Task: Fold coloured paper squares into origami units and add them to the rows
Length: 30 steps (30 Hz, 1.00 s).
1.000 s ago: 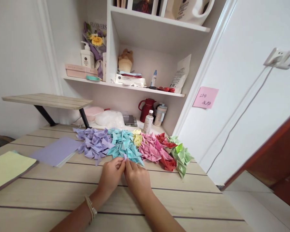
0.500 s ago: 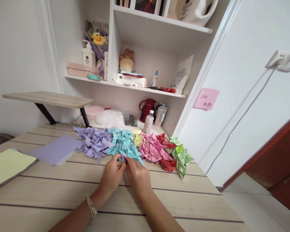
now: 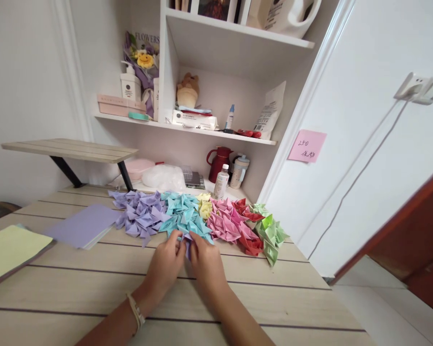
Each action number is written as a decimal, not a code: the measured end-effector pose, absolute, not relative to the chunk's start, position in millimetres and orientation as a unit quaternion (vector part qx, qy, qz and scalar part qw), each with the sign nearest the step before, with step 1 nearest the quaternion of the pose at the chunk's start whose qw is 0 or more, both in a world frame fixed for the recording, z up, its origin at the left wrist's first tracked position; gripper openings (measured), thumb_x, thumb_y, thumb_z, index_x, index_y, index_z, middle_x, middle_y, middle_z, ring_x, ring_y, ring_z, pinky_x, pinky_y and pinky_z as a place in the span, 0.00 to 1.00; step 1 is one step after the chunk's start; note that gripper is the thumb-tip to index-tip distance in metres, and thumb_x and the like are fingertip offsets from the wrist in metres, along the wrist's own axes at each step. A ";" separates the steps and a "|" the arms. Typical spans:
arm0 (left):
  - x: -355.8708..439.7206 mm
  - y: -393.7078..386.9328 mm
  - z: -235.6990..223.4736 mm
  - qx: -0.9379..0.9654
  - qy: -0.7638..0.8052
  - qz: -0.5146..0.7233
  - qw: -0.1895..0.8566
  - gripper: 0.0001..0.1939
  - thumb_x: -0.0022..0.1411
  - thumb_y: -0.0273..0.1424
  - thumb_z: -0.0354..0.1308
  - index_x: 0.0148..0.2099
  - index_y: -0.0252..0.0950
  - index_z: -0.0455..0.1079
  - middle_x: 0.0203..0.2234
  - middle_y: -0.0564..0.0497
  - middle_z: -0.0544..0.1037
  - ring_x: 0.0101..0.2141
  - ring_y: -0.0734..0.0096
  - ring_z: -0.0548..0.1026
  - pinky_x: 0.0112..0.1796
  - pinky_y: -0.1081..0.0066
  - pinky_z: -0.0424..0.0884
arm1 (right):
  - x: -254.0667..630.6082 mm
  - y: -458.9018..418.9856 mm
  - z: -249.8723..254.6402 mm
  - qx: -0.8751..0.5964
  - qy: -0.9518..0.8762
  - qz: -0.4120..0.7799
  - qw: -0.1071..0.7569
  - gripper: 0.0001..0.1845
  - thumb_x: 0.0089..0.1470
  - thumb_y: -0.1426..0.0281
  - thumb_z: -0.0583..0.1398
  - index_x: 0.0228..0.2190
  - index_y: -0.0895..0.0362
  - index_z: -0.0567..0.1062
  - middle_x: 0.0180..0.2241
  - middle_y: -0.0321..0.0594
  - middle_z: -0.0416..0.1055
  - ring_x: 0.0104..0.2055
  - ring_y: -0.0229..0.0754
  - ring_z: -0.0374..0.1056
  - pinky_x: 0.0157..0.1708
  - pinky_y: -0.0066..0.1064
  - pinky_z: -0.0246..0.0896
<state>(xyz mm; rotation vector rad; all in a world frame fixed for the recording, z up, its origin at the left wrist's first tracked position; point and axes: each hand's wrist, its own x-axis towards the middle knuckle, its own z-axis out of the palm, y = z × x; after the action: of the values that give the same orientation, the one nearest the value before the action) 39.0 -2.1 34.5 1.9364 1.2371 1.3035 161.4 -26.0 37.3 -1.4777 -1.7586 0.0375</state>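
Note:
A small folded piece of purple paper [image 3: 188, 247] is pinched between my two hands, just in front of the pile of folded papers. My left hand [image 3: 168, 257] grips its left side, fingers bent. On its other side my right hand [image 3: 206, 259] holds it with thumb and fingers together. Much of the paper is hidden by the fingers. Right behind my hands lie blue folded papers [image 3: 183, 211], with purple folded papers [image 3: 140, 214] to their left. Yellow [image 3: 204, 206], pink [image 3: 225, 221], red [image 3: 251, 244] and green folded papers [image 3: 271, 235] spread to the right.
A stack of purple sheets [image 3: 81, 226] and yellow sheets [image 3: 12, 252] lie on the left of the slatted table [image 3: 94, 298]. A small raised shelf [image 3: 70, 148] stands behind them. A bottle [image 3: 221, 182] and a red jug [image 3: 219, 163] stand at the back.
The purple paper between my fingers has turned a little, and more of it shows below the fingertips. My hands have barely moved; the view has shifted slightly.

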 end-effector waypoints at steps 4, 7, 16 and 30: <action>35.1 1.8 34.7 0.710 0.398 0.482 0.325 0.11 0.56 0.34 0.56 0.41 0.38 0.69 0.24 0.51 0.78 0.26 0.66 0.77 0.26 0.74 0.71 | 169.4 -18.9 34.3 -0.509 -0.615 0.246 0.551 0.11 0.55 0.71 0.49 0.39 0.58 0.67 0.25 0.39 0.74 0.24 0.39 0.69 0.23 0.26 0.60; 34.1 4.3 33.3 0.689 0.375 0.479 0.394 0.16 0.52 0.34 0.60 0.45 0.37 0.71 0.27 0.50 0.80 0.28 0.65 0.78 0.30 0.71 0.74 | 176.2 -14.0 32.5 -0.447 -0.540 0.371 0.609 0.09 0.52 0.66 0.54 0.35 0.57 0.63 0.20 0.34 0.71 0.21 0.38 0.66 0.21 0.26 0.59; 26.5 8.8 40.4 0.611 0.351 0.502 0.502 0.12 0.47 0.29 0.62 0.36 0.32 0.75 0.26 0.47 0.81 0.28 0.64 0.78 0.33 0.69 0.75 | 194.5 -11.9 42.6 -0.356 -0.433 0.534 0.633 0.14 0.30 0.68 0.70 0.23 0.59 0.75 0.33 0.43 0.76 0.38 0.45 0.71 0.40 0.36 0.63; 17.6 18.1 42.8 0.657 0.341 0.490 0.460 0.10 0.48 0.37 0.61 0.24 0.35 0.73 0.22 0.49 0.77 0.26 0.67 0.74 0.29 0.71 0.73 | 195.7 -16.6 46.0 -0.377 -0.472 0.537 0.589 0.16 0.33 0.64 0.69 0.27 0.60 0.77 0.27 0.41 0.76 0.29 0.41 0.71 0.34 0.34 0.66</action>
<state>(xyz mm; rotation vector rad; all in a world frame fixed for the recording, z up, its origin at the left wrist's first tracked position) 17.6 18.1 42.8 1.6183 0.8383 1.2068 195.7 -16.6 46.0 -0.8784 -1.0985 1.2495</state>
